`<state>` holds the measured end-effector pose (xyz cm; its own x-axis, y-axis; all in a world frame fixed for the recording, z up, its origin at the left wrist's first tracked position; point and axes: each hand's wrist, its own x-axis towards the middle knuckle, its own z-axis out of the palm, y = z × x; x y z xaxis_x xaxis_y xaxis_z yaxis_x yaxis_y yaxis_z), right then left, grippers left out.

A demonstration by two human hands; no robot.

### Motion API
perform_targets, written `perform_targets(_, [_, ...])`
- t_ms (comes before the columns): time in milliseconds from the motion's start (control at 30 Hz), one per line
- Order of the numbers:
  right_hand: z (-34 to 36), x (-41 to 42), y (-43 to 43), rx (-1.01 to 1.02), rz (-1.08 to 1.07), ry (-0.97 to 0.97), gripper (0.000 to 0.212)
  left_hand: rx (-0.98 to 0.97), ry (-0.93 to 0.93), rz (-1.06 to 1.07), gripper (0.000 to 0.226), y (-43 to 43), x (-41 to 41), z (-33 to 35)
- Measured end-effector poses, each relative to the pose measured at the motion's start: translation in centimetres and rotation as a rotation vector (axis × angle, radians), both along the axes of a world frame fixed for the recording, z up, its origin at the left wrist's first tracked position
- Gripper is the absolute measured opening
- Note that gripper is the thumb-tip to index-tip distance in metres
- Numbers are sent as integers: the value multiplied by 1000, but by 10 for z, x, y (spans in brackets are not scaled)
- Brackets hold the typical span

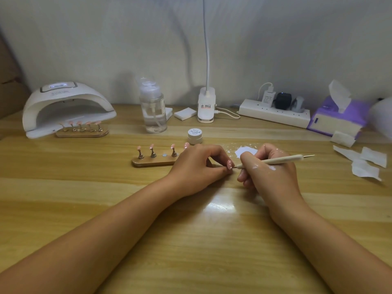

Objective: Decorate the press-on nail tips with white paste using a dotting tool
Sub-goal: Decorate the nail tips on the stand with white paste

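My left hand (199, 164) pinches a pink nail tip (229, 164) that carries white dots, holding it just above the table. My right hand (267, 170) grips a cream dotting tool (275, 160), its metal point touching the nail tip's right edge. White paste smears the back of my right hand. Behind my left hand a wooden holder (154, 161) carries several pink nail tips on stands; one socket is bare. A small white jar (195, 135) stands behind it. A white paste patch (246, 150) lies on the table behind my right hand.
At the back left sits a white nail lamp (67, 109) with a second holder of pink tips (81, 130) in front. A clear pump bottle (152, 107), a clip lamp (206, 105), a power strip (273, 113), a purple tissue pack (337, 117) and loose wipes (364, 164) line the back and right.
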<state>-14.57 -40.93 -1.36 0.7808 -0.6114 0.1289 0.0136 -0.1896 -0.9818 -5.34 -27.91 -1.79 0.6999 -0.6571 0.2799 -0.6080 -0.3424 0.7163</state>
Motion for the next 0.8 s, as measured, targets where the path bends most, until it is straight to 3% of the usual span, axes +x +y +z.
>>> perform_targets(333, [-2, 1, -1, -8, 5, -3, 25, 31, -8, 10, 15, -1, 0, 1])
perform_targets(600, [1, 1, -3, 172, -63, -165, 25, 22, -17, 29, 17, -2, 0, 0])
perform_targets(800, [4, 0, -2, 102, -73, -252, 30, -2, 23, 7, 6, -1, 0, -2])
